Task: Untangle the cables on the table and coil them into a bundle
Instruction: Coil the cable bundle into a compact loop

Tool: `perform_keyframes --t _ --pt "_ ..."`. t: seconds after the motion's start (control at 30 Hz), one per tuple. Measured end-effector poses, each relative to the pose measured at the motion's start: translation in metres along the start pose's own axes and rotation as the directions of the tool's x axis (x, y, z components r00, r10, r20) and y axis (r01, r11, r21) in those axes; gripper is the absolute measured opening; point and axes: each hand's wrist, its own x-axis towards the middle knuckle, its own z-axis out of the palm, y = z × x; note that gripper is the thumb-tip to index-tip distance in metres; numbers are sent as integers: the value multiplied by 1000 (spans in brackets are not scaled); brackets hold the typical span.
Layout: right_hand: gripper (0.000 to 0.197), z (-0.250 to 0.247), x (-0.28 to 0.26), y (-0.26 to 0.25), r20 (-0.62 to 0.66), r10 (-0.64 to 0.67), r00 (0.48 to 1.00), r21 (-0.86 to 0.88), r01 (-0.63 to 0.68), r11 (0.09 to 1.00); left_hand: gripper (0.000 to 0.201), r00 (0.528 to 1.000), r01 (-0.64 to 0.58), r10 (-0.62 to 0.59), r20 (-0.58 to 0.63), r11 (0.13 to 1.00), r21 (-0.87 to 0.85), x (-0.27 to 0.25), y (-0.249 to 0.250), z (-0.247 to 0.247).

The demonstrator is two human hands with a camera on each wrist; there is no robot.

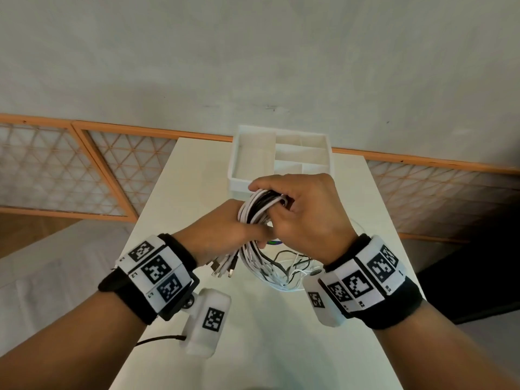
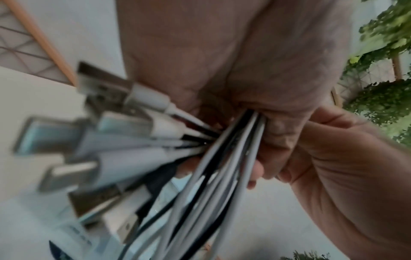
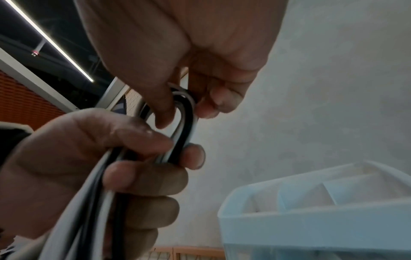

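A bundle of white and black cables (image 1: 257,211) is held above the white table (image 1: 197,175) between both hands. My left hand (image 1: 225,229) grips the bundle near its lower part, with several USB plugs (image 1: 223,267) fanning out below it. The plugs (image 2: 106,140) appear large and blurred in the left wrist view. My right hand (image 1: 298,209) pinches the top loop of the cables (image 3: 185,112) between thumb and fingers. Loose cable loops (image 1: 281,274) hang down toward the table beneath my right wrist.
A white divided organizer tray (image 1: 239,170) stands at the far end of the table, just beyond my hands; it shows as the tray (image 3: 311,219) in the right wrist view. Wooden lattice panels (image 1: 70,170) line the wall behind. The table's near half lies below my forearms.
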Motion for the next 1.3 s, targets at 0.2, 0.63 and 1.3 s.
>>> perform_keyframes --t 0.2,0.63,1.3 --pt "34 -1 0 -3 15 143 990 52 -143 988 35 984 -56 72 -163 994 97 -3 -8 14" --pt "34 41 -40 25 500 425 755 63 -521 851 30 972 -224 205 -117 956 -187 -5 17 -8" --pt "19 -9 -22 53 149 616 774 -526 -466 712 12 958 283 -250 -140 904 320 16 -49 24"
